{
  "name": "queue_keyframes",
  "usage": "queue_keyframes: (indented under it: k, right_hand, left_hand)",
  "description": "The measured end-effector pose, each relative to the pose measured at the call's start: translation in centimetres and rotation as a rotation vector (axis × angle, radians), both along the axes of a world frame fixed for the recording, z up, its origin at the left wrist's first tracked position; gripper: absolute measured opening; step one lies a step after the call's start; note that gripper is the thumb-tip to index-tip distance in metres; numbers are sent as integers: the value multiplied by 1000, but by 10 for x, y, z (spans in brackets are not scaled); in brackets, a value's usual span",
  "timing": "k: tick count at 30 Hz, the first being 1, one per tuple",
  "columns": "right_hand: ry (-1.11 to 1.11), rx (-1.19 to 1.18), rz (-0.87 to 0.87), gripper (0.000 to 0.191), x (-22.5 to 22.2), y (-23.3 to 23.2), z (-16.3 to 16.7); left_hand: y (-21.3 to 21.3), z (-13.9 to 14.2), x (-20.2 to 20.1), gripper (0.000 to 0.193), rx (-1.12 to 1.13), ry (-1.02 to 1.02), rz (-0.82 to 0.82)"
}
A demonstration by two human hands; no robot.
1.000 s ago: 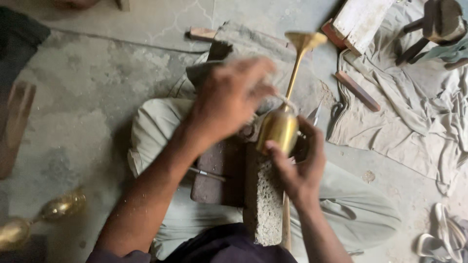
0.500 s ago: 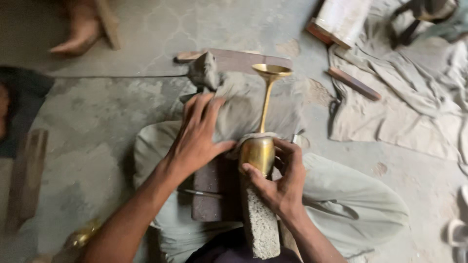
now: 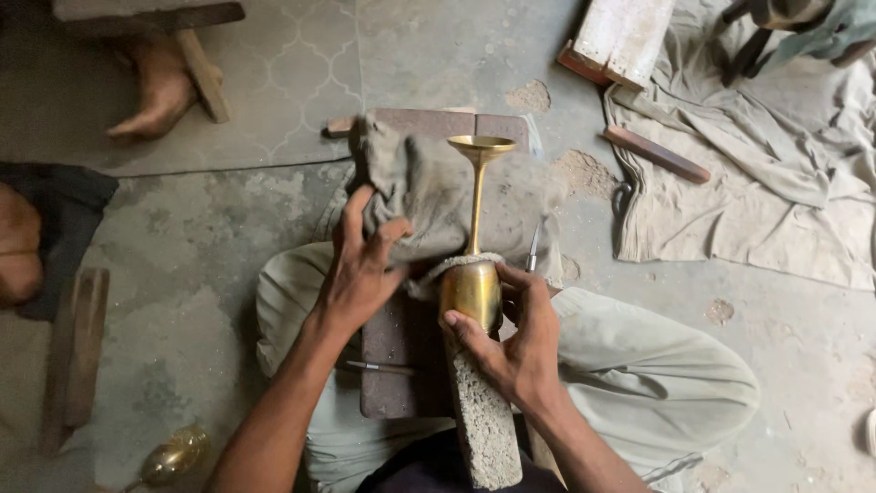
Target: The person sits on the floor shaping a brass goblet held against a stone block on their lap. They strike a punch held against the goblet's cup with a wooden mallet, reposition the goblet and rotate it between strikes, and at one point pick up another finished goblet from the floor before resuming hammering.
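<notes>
**Brass goblet held on stone block, cloth in left hand**

The right hand (image 3: 516, 342) wraps its fingers around the bowl of the brass goblet (image 3: 473, 288), thumb on the near side, and holds it against the far end of the rough stone block (image 3: 482, 415). The goblet's long axis runs away from the person: bowl near, stem straight, flared foot pointing at the far flat slab (image 3: 438, 123).

The left hand (image 3: 360, 274) has its fingers spread and curled into the grey cloth (image 3: 411, 187), which touches the goblet's bowl rim. The cloth hides part of the dark board (image 3: 397, 356) beneath.

Bare floor (image 3: 210, 237) lies open to the left of the person's lap. To the right, a spread tan sheet (image 3: 766, 192) and a wooden strip (image 3: 657, 153) sit well apart from the hands. A second brass piece (image 3: 173, 455) lies at the near left, blurred. Another person's foot (image 3: 160, 91) rests at the far left.
</notes>
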State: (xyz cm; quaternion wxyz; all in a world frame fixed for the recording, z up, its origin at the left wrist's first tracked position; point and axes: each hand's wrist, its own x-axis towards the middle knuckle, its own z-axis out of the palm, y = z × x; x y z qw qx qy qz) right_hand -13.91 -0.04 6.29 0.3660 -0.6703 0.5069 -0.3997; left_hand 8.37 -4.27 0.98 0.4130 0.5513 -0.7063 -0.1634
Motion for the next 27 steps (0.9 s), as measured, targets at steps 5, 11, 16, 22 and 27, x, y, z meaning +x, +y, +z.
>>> queue_keyframes:
  k: [5, 11, 16, 22, 27]
  right_hand:
    - [190, -78, 44, 77, 2, -7, 8]
    - [126, 62, 96, 83, -1, -18, 11]
    - [-150, 272, 261, 71, -46, -29, 7]
    - [-532, 239, 33, 47, -100, -23, -7]
    - [-430, 251, 106, 52, -93, -21, -15]
  left_hand:
    - [-6, 0, 8, 77, -11, -89, -3]
    - [14, 31, 5, 65, 91, -142, 61]
    - [52, 45, -17, 47, -51, -31, 262]
    - [85, 28, -63, 48, 412, 301, 299]
    - [72, 11, -87, 66, 398, 584, 156]
